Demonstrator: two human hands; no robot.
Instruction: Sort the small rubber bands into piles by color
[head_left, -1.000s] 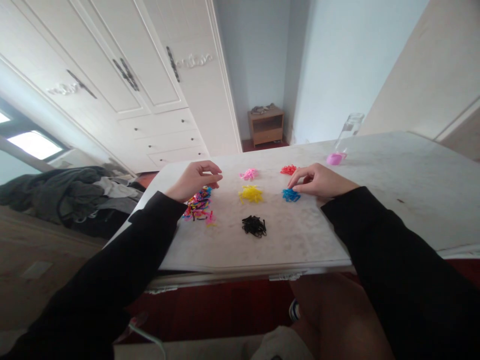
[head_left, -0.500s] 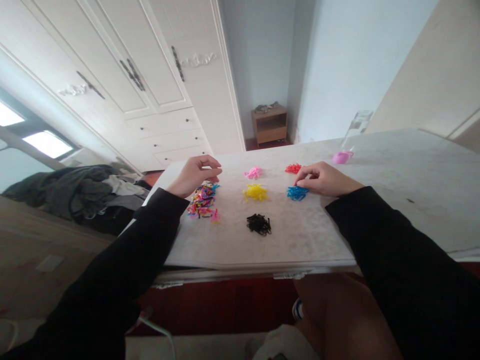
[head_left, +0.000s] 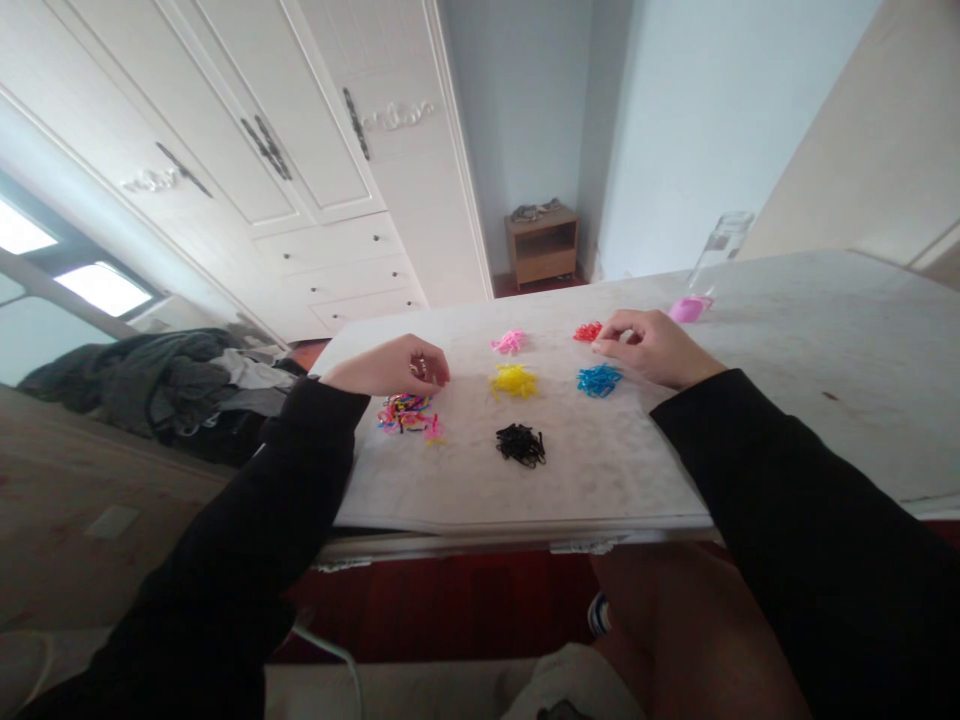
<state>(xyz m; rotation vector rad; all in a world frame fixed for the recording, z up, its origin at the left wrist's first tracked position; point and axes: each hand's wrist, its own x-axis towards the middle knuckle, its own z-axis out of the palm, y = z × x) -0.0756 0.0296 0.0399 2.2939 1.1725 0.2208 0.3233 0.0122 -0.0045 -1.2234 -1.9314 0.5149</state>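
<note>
My left hand point(head_left: 401, 365) is over the far end of a mixed-colour pile of small rubber bands point(head_left: 405, 412), its fingers curled down and drawn together. What it pinches, if anything, is too small to make out. At the near side of the red rubber-band pile point(head_left: 586, 331), my right hand point(head_left: 654, 346) has thumb and forefinger pressed together; their contents cannot be made out. Just below that hand lies a blue rubber-band pile point(head_left: 598, 380). Between my hands are pink point(head_left: 511, 341), yellow point(head_left: 514, 380) and black point(head_left: 520, 445) rubber-band piles.
The piles lie on a white table point(head_left: 600, 480). Toward its far right stands a clear bottle point(head_left: 720, 250) with a pink item point(head_left: 688, 309) at its base. Dark clothes point(head_left: 157, 380) are heaped left of the table. A white wardrobe point(head_left: 300, 200) and small wooden cabinet point(head_left: 545, 250) stand beyond.
My right hand has shifted from the blue pile up to the edge of the red pile. The left hand has dropped slightly, its fingers now curled downward.
</note>
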